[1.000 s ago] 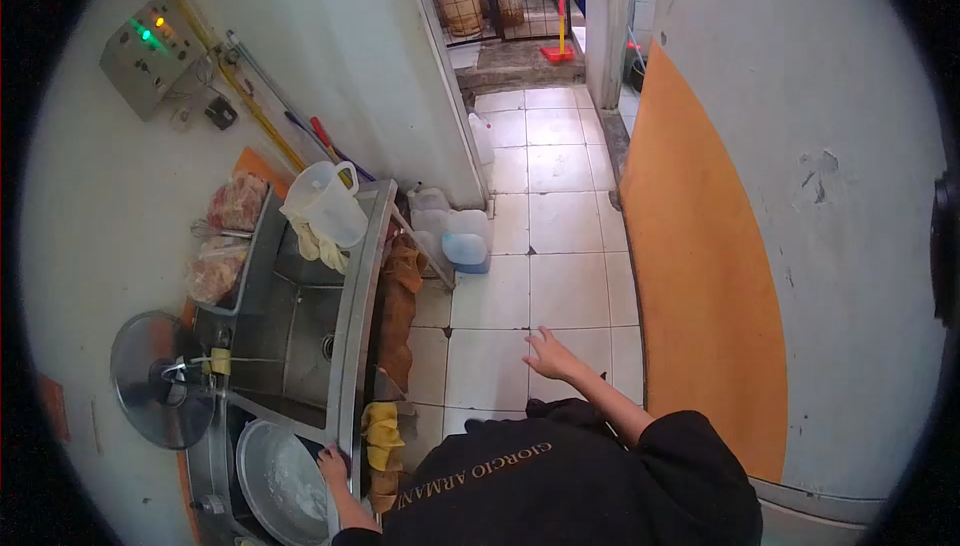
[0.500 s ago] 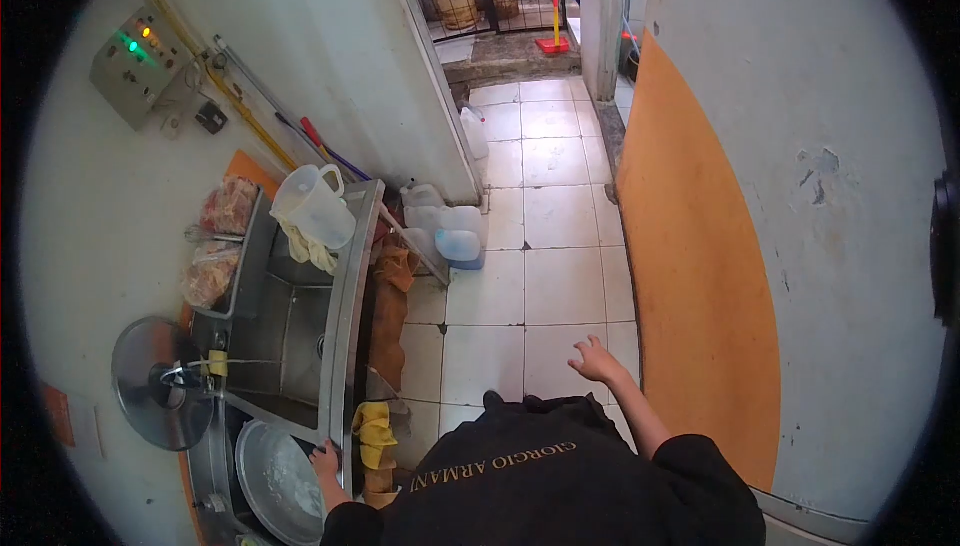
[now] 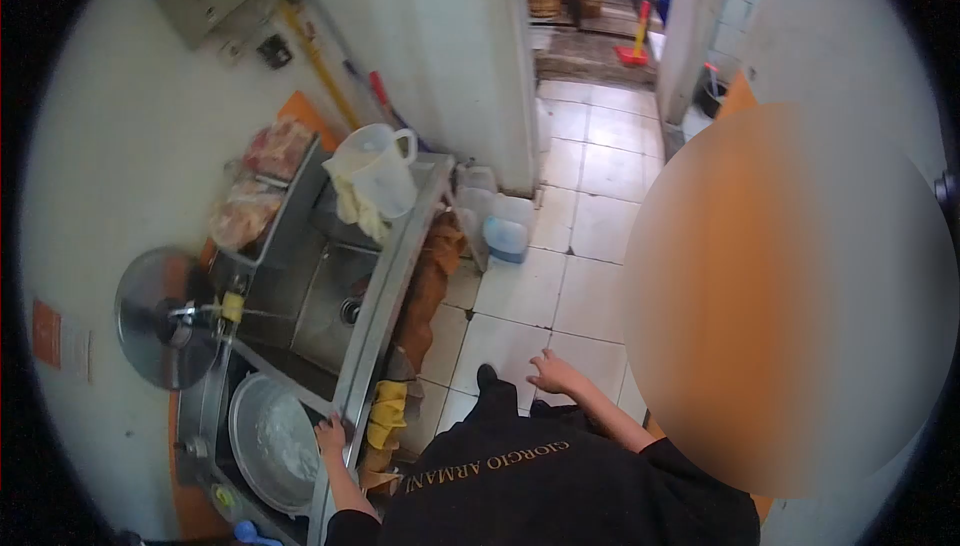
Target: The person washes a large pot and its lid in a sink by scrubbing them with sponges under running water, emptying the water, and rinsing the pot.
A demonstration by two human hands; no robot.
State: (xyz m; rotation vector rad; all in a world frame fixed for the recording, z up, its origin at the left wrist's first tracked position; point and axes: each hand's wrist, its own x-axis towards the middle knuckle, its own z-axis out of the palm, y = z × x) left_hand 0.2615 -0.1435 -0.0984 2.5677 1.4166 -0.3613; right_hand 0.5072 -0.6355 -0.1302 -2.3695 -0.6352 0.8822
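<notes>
My left hand (image 3: 331, 437) rests on the front edge of the steel sink (image 3: 345, 386), its fingers lying on the metal with nothing seen in them. Right beside it, a round metal basin (image 3: 280, 446) with cloudy, whitish content stands in the near sink compartment. My right hand (image 3: 556, 374) hangs in the air above the tiled floor, fingers apart and holding nothing. Ahead of my left hand, a clear plastic jug (image 3: 375, 171) and pale rubber gloves (image 3: 352, 201) sit at the far end of the sink. A steel lid (image 3: 150, 321) leans on the wall behind the tap (image 3: 190, 318).
Bagged raw meat (image 3: 245, 211) lies in a grey tub (image 3: 290, 196) behind the sink. Yellow and brown cloths (image 3: 388, 411) hang along its front. Plastic jugs (image 3: 507, 231) stand on the floor by the doorway. A blurred patch hides much of the right wall.
The view has swung left and come nearer the sink, so the sink and doorway appear farther right. My right hand has drawn in toward my body; my left hand is still on the sink edge.
</notes>
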